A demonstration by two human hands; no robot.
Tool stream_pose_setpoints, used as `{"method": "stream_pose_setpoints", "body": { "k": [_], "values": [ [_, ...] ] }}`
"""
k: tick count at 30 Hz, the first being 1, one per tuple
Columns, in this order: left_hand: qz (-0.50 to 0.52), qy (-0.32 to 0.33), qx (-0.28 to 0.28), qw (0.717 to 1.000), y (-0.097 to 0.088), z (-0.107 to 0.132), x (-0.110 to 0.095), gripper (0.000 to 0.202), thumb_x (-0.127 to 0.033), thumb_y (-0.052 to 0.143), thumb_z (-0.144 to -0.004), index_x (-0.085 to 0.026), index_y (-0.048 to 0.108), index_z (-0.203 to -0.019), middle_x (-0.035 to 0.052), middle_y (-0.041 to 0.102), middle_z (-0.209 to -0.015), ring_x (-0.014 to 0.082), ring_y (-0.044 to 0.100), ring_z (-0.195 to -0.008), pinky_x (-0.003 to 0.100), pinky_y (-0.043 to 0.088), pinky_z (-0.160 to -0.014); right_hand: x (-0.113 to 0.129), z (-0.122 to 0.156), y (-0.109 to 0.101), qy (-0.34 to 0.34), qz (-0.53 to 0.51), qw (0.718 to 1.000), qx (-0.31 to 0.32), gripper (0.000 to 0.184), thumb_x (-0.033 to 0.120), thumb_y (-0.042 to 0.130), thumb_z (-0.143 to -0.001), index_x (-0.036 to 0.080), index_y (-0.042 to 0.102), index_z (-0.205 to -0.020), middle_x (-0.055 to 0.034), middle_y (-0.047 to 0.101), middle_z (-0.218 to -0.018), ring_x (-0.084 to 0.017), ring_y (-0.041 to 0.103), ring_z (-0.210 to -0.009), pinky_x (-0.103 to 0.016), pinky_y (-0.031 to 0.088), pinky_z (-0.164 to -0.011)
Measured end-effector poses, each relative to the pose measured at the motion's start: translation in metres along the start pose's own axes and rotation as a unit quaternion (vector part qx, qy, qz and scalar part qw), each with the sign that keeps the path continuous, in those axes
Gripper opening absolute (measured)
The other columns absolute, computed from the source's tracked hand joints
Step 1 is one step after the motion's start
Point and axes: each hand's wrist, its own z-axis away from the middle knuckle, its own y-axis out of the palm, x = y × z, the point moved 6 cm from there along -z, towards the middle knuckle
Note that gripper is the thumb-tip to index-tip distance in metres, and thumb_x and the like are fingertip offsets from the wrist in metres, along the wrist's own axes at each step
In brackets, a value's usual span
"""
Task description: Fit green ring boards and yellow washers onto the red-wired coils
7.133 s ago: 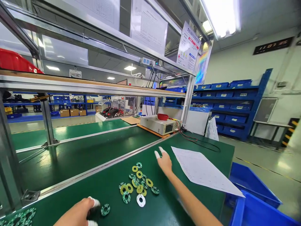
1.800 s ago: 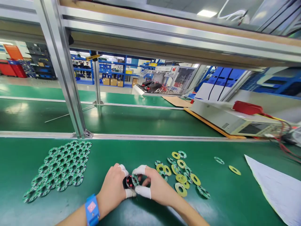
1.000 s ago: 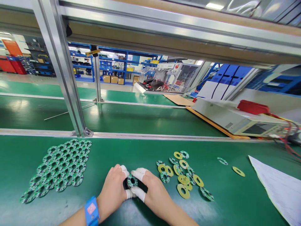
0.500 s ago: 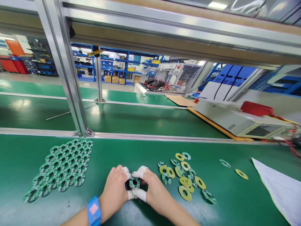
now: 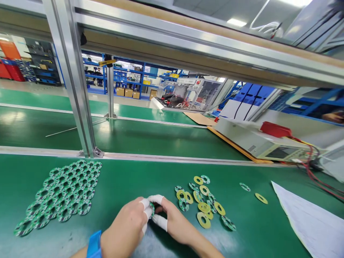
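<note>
Between my two hands, just above the green bench, a green ring-shaped circuit board is turned nearly edge-on. My left hand, with white finger cots and a blue wrist strap, is closed around the board's left side. My right hand, also in white finger cots, grips its right edge with thumb and fingertips. Part of the board is hidden by the fingers. On the left lie rows of similar ring boards, touching one another. Right of my hands is a loose scatter of rings, some yellow side up, some green.
Two single rings lie farther right, beside a white paper sheet. A metal rail and an upright post edge the bench. Behind stands a grey instrument with red cables.
The ring board has turned from facing me to nearly edge-on. My left fingers have closed in around it, and the whole view has shifted slightly.
</note>
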Motion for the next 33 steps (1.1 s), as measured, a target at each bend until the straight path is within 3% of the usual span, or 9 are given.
{"method": "stream_pose_setpoints", "body": {
  "k": [2, 6, 9, 19, 23, 29, 33],
  "values": [
    [-0.055, 0.049, 0.011, 0.997, 0.009, 0.001, -0.005, 0.025, 0.003, 0.046, -0.075, -0.015, 0.064, -0.08, 0.0057, 0.063, -0.081, 0.0202, 0.059, -0.083, 0.031, 0.052, -0.078, -0.003, 0.001, 0.003, 0.005, 0.005, 1.0, -0.025, 0.036, 0.016, 0.055, -0.072, 0.019, 0.057, -0.108, -0.0063, 0.061, -0.101, -0.018, 0.058, -0.086, -0.035, 0.05, -0.08],
    [-0.097, 0.117, -0.054, 0.987, 0.015, 0.01, -0.008, 0.02, -0.002, 0.046, -0.082, -0.012, 0.063, -0.082, 0.0076, 0.065, -0.087, 0.0223, 0.058, -0.096, 0.035, 0.048, -0.09, -0.007, 0.005, 0.008, 0.003, 0.032, 0.997, -0.075, 0.037, 0.016, 0.051, -0.073, 0.018, 0.055, -0.11, -0.0071, 0.06, -0.1, -0.02, 0.056, -0.087, -0.037, 0.048, -0.082],
    [-0.108, 0.138, -0.077, 0.982, 0.017, 0.014, -0.006, 0.02, -0.004, 0.044, -0.085, -0.01, 0.064, -0.085, 0.0094, 0.065, -0.089, 0.0232, 0.057, -0.1, 0.035, 0.047, -0.092, -0.006, 0.009, 0.011, -0.003, 0.046, 0.994, -0.098, 0.037, 0.015, 0.049, -0.075, 0.019, 0.054, -0.111, -0.0071, 0.059, -0.101, -0.021, 0.055, -0.09, -0.037, 0.046, -0.084],
    [-0.112, 0.179, -0.061, 0.976, 0.006, 0.014, -0.008, 0.027, -0.008, 0.038, -0.089, -0.013, 0.065, -0.088, 0.0086, 0.065, -0.089, 0.0217, 0.056, -0.1, 0.036, 0.047, -0.093, -0.006, 0.006, 0.01, 0.008, 0.052, 0.992, -0.114, 0.036, 0.012, 0.049, -0.07, 0.019, 0.057, -0.104, -0.0053, 0.059, -0.092, -0.02, 0.055, -0.082, -0.036, 0.047, -0.079],
    [-0.124, 0.186, -0.08, 0.972, 0.011, 0.016, -0.007, 0.029, -0.007, 0.037, -0.089, -0.012, 0.065, -0.086, 0.0094, 0.065, -0.087, 0.0225, 0.057, -0.099, 0.036, 0.049, -0.09, -0.009, 0.003, 0.008, 0.009, 0.044, 0.995, -0.091, 0.036, 0.013, 0.051, -0.068, 0.018, 0.058, -0.103, -0.0051, 0.059, -0.09, -0.019, 0.054, -0.08, -0.035, 0.047, -0.077],
    [-0.134, 0.177, -0.096, 0.97, 0.035, 0.019, -0.002, 0.024, -0.006, 0.042, -0.085, -0.013, 0.066, -0.083, 0.0103, 0.065, -0.086, 0.0257, 0.053, -0.109, 0.038, 0.046, -0.094, -0.01, 0.003, 0.006, 0.017, 0.033, 0.995, -0.089, 0.036, 0.013, 0.052, -0.067, 0.019, 0.06, -0.102, -0.0037, 0.059, -0.087, -0.018, 0.053, -0.078, -0.035, 0.047, -0.076],
    [-0.062, 0.11, -0.056, 0.99, 0.027, 0.008, 0.002, 0.023, -0.002, 0.047, -0.078, -0.015, 0.065, -0.084, 0.0075, 0.065, -0.086, 0.0226, 0.058, -0.098, 0.035, 0.048, -0.09, -0.011, -0.001, 0.001, 0.016, -0.047, 0.998, -0.04, 0.043, 0.016, 0.054, -0.064, 0.019, 0.059, -0.107, -0.0057, 0.061, -0.096, -0.018, 0.057, -0.081, -0.034, 0.049, -0.077]
  ]
}}
